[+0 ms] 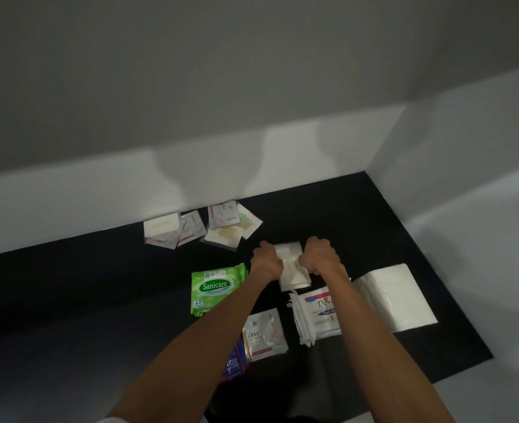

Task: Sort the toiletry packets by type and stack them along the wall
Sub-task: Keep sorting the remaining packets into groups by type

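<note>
Both bare forearms are reaching up from the lower edge of the frame toward the centre. The left hand is lying knuckles-up, its fingers curling round the left edge of a stack of white packets. The right hand is mirroring it, fingers curling over the stack's right edge, so the two hands are gripping the stack between them. The stack is sitting just right of centre on the black counter, apart from the wall, its long axis running from near edge to far edge with a slight tilt.

At the wall, upper left of the hands, a white flat packet is lying over pink-trimmed sachets, and just to the right a loose pile of clear cotton-bud packets is fanning out unevenly. Below these, a green Sanicare wipes pack is lying label up beside the left forearm. Lower centre, blue sachets are peeking out from under a Dove sachet. Right of that, Dove wipes packs are lying partly under the right forearm. Farthest right, a white folded stack is lying flat.
</note>
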The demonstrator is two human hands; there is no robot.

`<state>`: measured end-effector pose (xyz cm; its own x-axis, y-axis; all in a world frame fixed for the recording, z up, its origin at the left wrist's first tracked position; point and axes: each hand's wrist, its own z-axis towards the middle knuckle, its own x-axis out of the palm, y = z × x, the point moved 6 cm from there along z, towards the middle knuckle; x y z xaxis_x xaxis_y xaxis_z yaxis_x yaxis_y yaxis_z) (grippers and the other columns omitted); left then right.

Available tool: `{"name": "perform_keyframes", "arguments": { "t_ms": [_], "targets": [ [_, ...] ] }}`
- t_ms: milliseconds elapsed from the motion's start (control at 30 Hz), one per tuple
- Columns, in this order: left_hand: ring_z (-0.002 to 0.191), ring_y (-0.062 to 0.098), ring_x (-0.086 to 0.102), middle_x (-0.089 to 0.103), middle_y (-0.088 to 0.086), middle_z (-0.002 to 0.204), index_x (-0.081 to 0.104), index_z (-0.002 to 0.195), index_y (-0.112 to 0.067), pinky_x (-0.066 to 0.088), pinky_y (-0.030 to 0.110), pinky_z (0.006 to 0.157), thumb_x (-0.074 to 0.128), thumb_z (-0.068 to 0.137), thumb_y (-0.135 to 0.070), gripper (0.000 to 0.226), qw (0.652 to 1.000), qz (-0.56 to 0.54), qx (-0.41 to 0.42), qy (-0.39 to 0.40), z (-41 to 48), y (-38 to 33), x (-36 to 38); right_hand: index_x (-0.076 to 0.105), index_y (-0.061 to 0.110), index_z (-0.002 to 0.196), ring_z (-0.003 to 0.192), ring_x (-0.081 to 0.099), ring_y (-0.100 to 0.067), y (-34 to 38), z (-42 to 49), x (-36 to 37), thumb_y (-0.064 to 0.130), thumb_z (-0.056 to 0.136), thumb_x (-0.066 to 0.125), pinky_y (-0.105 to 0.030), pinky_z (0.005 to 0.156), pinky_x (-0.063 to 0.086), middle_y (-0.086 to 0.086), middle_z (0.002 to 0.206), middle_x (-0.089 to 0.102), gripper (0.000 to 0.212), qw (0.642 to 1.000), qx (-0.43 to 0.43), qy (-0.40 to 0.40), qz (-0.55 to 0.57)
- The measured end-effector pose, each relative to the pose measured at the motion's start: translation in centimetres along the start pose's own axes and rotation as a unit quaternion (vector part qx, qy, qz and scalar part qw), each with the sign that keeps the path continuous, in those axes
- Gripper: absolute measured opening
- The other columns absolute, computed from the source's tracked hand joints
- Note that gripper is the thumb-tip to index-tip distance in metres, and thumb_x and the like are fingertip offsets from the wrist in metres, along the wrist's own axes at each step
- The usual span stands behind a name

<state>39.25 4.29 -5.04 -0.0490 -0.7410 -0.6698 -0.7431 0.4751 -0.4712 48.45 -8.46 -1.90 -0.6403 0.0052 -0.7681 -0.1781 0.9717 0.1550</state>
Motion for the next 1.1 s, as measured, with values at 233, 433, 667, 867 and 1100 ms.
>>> {"name": "perform_keyframes", "arguments": {
  "t_ms": [233,433,667,867,1100],
  "targets": [
    [0.119,0.031,0.063,0.062,0.014,0.129,0.059,0.129,-0.004,0.047,0.032,0.085,0.062,0.102,-0.018,0.031,0.996,0.009,0.069,-0.053,-0.2,-0.2,-4.6,0.056,0.013,0.136,0.098,0.059,-0.025,0.9,-0.7,-1.6,0.025,0.1,0.067,-0.039,0.082,0.053,-0.009,0.114,0.051,0.04,0.997,-0.006,-0.044,-0.056],
    [0.117,0.032,0.064,0.071,0.016,0.12,0.067,0.119,-0.007,0.048,0.036,0.09,0.063,0.099,-0.011,0.021,0.975,-0.049,0.101,-0.191,0.5,3.9,-11.6,0.058,0.014,0.134,0.109,0.064,-0.029,5.7,-0.9,-2.9,0.029,0.102,0.068,-0.039,0.083,0.053,-0.013,0.128,0.058,0.037,0.995,-0.048,-0.085,0.011],
    [0.123,0.036,0.059,0.065,0.018,0.129,0.064,0.122,-0.007,0.046,0.039,0.094,0.06,0.103,-0.021,0.024,0.982,0.01,0.028,-0.187,2.5,10.9,-14.0,0.06,0.012,0.125,0.115,0.065,-0.04,12.9,-0.5,0.3,0.025,0.102,0.06,-0.047,0.093,0.055,-0.017,0.132,0.06,0.026,0.979,-0.141,-0.128,0.074],
    [0.122,0.038,0.058,0.061,0.023,0.128,0.061,0.126,-0.001,0.046,0.045,0.102,0.062,0.104,-0.025,0.033,0.983,0.054,0.033,-0.173,2.7,13.0,-13.1,0.046,0.01,0.138,0.13,0.051,-0.041,15.5,1.8,2.6,0.037,0.1,0.066,-0.052,0.1,0.049,-0.017,0.143,0.049,0.051,0.975,-0.153,-0.141,0.081],
    [0.122,0.034,0.057,0.058,0.017,0.127,0.07,0.122,-0.007,0.044,0.041,0.107,0.058,0.1,-0.013,0.026,0.986,0.078,0.077,-0.128,2.9,12.9,-12.6,0.039,0.008,0.143,0.132,0.045,-0.037,16.5,2.9,4.3,0.057,0.083,0.082,-0.047,0.106,0.045,-0.016,0.142,0.046,0.088,0.975,-0.139,-0.167,0.034]
  ]
}}
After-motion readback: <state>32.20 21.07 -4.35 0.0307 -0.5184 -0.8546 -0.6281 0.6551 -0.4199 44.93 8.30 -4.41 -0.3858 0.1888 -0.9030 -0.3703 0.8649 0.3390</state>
